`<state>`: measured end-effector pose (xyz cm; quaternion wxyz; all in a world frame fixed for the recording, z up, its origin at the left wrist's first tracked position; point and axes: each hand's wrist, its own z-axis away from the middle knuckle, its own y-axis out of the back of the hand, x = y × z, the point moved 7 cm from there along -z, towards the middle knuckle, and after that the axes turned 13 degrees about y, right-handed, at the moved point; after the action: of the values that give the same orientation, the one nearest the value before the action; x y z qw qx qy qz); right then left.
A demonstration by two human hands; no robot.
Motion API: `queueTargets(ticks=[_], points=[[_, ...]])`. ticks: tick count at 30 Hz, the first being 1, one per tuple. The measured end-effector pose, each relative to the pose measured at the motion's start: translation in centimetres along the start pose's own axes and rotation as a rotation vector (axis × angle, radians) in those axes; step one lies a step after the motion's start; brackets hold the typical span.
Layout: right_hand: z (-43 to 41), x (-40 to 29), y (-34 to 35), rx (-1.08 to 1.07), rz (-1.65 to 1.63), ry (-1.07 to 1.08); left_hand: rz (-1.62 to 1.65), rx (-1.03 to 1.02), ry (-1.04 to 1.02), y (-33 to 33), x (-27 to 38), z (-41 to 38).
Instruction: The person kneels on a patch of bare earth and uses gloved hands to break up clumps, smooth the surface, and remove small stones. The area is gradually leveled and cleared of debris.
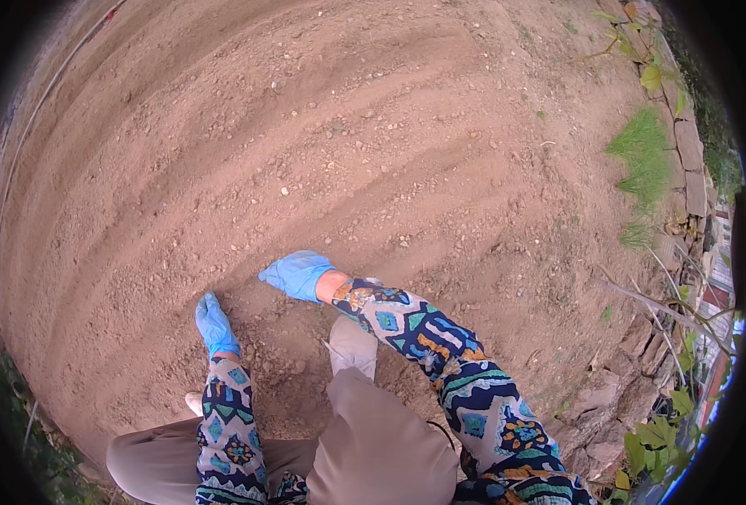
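Observation:
My left hand (215,325), in a blue disposable glove, reaches down at the edge of a shallow furrow in the dry brown soil (240,278). Its fingers point away from me and lie close together; whether they hold anything does not show. Up and to the right of it, my right hand (296,275), gloved alike, points left over the same furrow. Its fingertips are bunched, and what may be inside them is hidden. Patterned sleeves cover both arms. A light-coloured shoe (353,347) stands on the soil below my right wrist.
Ridged soil with small stones spreads ahead. A thin hose or cable (44,98) curves along the far left. At the right are a grass patch (645,161), a stone border (689,146), rocks (600,404), dry twigs and leafy vines (657,435).

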<state>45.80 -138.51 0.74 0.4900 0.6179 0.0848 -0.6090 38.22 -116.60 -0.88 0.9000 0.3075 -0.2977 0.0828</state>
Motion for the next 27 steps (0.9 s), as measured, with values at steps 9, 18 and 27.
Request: queueTargets(ticks=[9, 18, 27], points=[[13.2, 13.2, 18.5, 0.101, 0.375, -0.467, 0.127, -0.058, -0.019, 1.2, 1.7, -0.2], [22.3, 18.1, 29.1, 0.316, 0.303, -0.758, 0.078, -0.074, -0.15, 6.2, 8.3, -5.8], [23.2, 25.5, 31.5, 0.306, 0.242, -0.685, -0.359, -0.166, -0.283, 12.6, 22.3, -5.4]])
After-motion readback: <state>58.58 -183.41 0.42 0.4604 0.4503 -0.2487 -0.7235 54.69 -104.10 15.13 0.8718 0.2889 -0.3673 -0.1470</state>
